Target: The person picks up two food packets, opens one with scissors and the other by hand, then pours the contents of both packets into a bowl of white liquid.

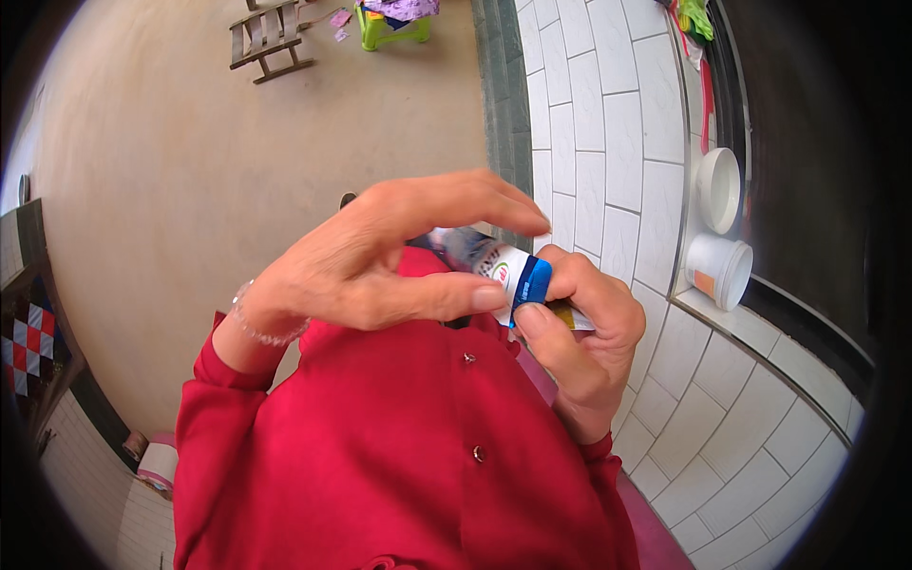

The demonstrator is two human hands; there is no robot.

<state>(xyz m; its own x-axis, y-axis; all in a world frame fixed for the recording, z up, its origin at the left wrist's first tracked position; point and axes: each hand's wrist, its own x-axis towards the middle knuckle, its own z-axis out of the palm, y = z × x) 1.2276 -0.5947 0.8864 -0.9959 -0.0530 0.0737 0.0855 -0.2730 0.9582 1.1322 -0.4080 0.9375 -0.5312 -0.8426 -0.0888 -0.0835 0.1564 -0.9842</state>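
A small white-and-blue printed packet or tube (532, 279) is pinched at its blue end between the thumb and bent fingers of my right hand (595, 331). A yellowish part of it, or of another wrapper, shows below those fingers. My left hand (381, 256), with a clear beaded bracelet at the wrist, is spread around the other end. Its thumb tip overlaps the packet's white side; whether it presses there I cannot tell. The left fingers arch above, apart from the packet. The packet's far end is blurred against the dark background. Both hands are in front of my red shirt (385, 413).
White tiled wall (584, 128) runs along the right, with a ledge bearing a white tub (712, 271), a white bowl (719, 191) and a red-handled item (706, 107). Ahead on the concrete floor (178, 142) are a wooden slatted chair (267, 35) and a green plastic stool (370, 32).
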